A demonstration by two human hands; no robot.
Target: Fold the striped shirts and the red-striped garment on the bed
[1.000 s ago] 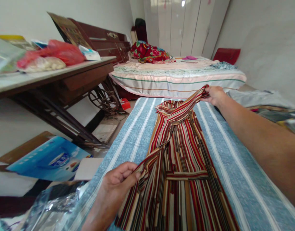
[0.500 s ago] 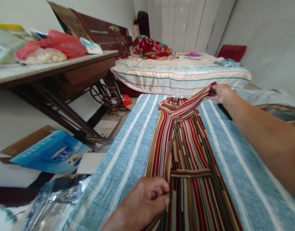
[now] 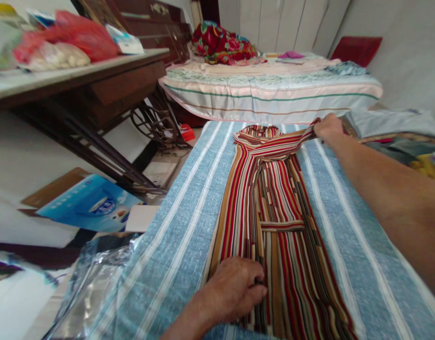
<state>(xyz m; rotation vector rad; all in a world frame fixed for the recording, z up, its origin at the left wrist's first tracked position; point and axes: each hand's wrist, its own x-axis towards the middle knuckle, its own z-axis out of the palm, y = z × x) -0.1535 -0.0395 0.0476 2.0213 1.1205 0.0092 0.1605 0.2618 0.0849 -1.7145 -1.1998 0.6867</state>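
A long striped dress [image 3: 284, 264] in red, tan, black and cream lies lengthwise on a blue cloth with white stripes [image 3: 182, 203]. A band of its own fabric crosses the waist area. My right hand [image 3: 328, 128] is closed on the end of a sleeve [image 3: 284, 141], pulling it out to the right over the upper part. Low on the dress, toward its left side, rests my left hand [image 3: 234, 288]. Its fingers are curled with the thumb close to them against the fabric; the fingertips are partly hidden.
Folded clothes [image 3: 397, 127] are piled along the right. A bed with a pale quilt [image 3: 274, 94] stands beyond. At left are a sewing-machine table [image 3: 132, 61] carrying a red plastic bag [image 3: 75, 38], a blue box [image 3: 93, 203] and clear plastic wrapping [image 3: 97, 274].
My right hand has lowered the sleeve, which now lies flatter and points more to the right. My left hand has shifted right onto the dress. The view has tilted down.
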